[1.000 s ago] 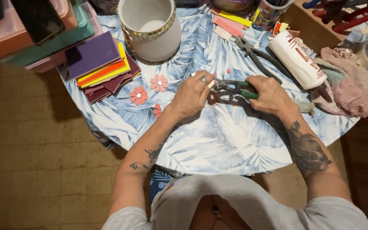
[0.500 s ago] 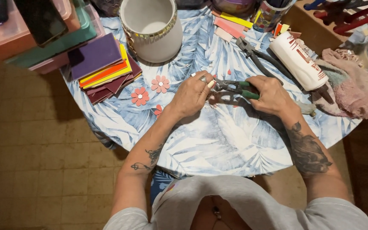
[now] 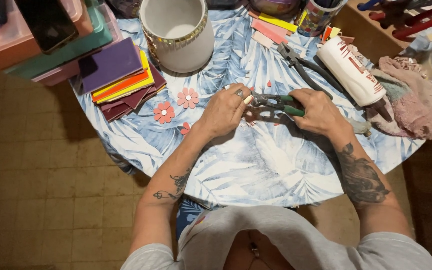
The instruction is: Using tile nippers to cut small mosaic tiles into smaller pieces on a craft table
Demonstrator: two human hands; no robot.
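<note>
Your right hand [image 3: 320,111] is wrapped shut around the green handles of the nippers [image 3: 276,101]. Their long axis runs nearly level, the jaws pointing toward your left hand [image 3: 224,111]. Those left fingertips are pinched together just at the jaws; what they hold is too small to tell. Beyond your left knuckles lie pink flower pieces [image 3: 188,97].

Whatever the left hand [image 3: 224,111] pinched at the nippers' [image 3: 271,101] tip stayed hidden, and the white pot [image 3: 178,37] was cut off by the top edge.
</note>
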